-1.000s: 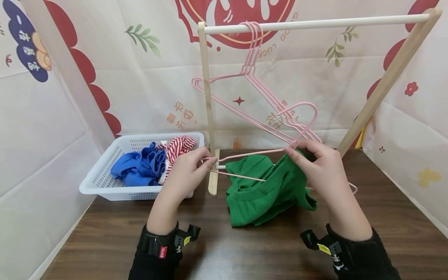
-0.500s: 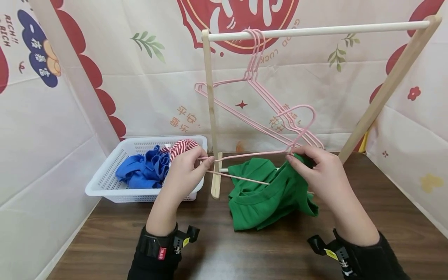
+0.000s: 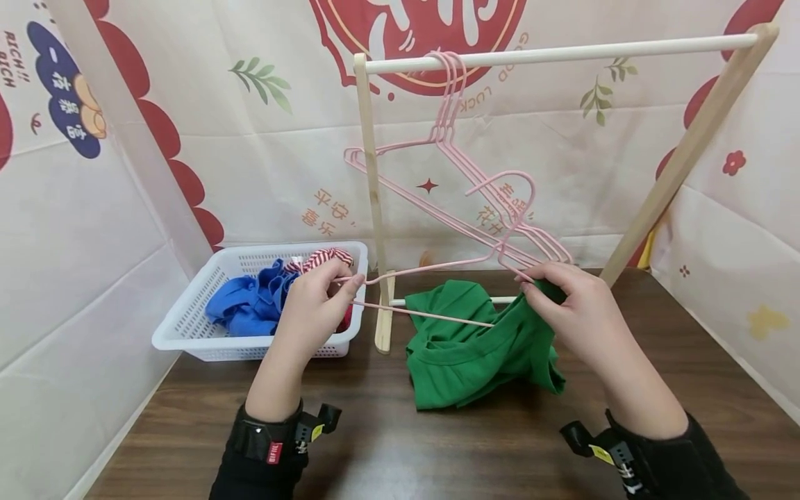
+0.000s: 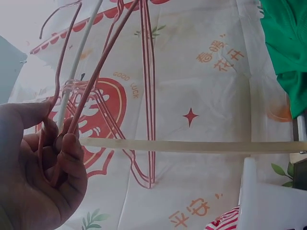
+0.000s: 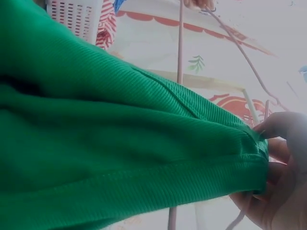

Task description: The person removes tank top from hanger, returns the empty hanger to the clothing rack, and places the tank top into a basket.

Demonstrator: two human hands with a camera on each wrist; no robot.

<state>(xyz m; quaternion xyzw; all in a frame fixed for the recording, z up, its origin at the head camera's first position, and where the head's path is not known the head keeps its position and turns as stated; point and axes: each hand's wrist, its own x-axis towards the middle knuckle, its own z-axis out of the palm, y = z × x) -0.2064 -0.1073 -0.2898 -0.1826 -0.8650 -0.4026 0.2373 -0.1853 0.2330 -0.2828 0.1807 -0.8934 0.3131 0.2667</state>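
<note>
Two hands work a pink hanger [image 3: 437,292] into a green shirt [image 3: 475,347] above a dark wooden table [image 3: 437,451]. At the table's back left corner sits a white basket [image 3: 187,326] holding blue cloth [image 3: 250,309] and a red-striped cloth [image 3: 319,259]. Just right of it, the left hand [image 3: 312,312] pinches the hanger's left tip between thumb and curled fingers [image 4: 72,153]; the wrist view shows the wire bend tucked inside the fist. The hanger's lower bar runs right from there into the shirt, which lies bunched near the middle of the table, its right part lifted. The hanger's hook [image 3: 506,201] rises above the shirt, tilted left. The right hand [image 3: 575,312] grips the shirt's upper fold together with the hanger's right shoulder, fingers curled round the fabric. Behind both hands stands a wooden rack [image 3: 562,52] along the table's back edge, with spare pink hangers [image 3: 450,125] hooked on its rail near the left post.
</note>
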